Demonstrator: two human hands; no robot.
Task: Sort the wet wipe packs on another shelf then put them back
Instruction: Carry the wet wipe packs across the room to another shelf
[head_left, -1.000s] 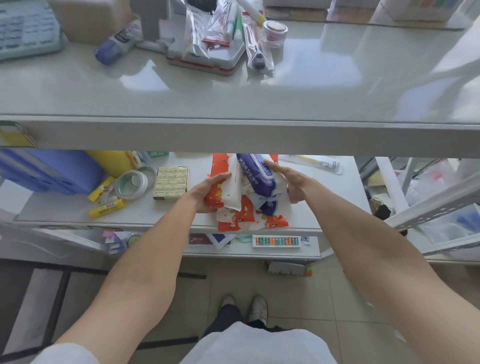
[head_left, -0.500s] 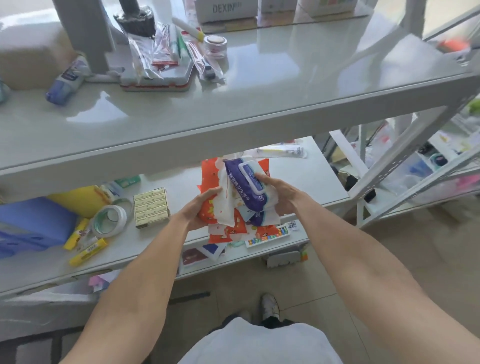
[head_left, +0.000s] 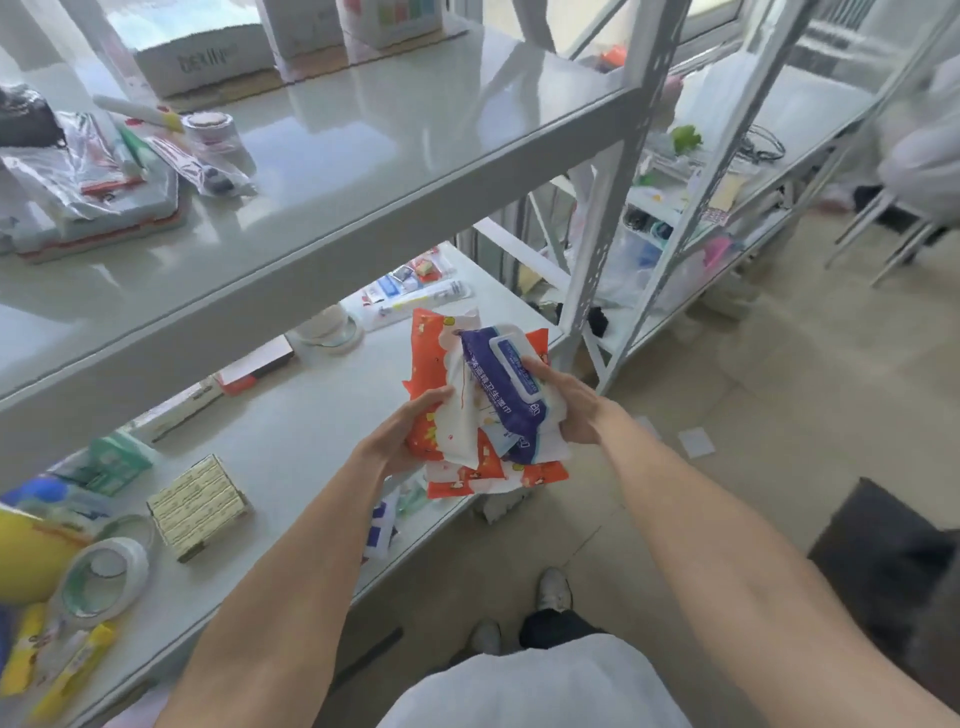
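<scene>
A bunch of wet wipe packs (head_left: 467, 439) is up in the air, near the front edge of the lower shelf (head_left: 291, 431). The left hand (head_left: 400, 441) has its fingers wrapped round the red and white packs (head_left: 430, 358). The right hand (head_left: 576, 410) grips the purple pack (head_left: 493, 402) on top.

Bright daylight, wide-angle warp
Glare sheets across the upper shelf (head_left: 395, 156) — light from behind it; right of it smeared by blur, straight lines bow toward edges.

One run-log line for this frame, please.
step: holding | left grip: holds wet wipe packs | right grip: holds them, purple pack on top | place: over lower shelf edge
</scene>
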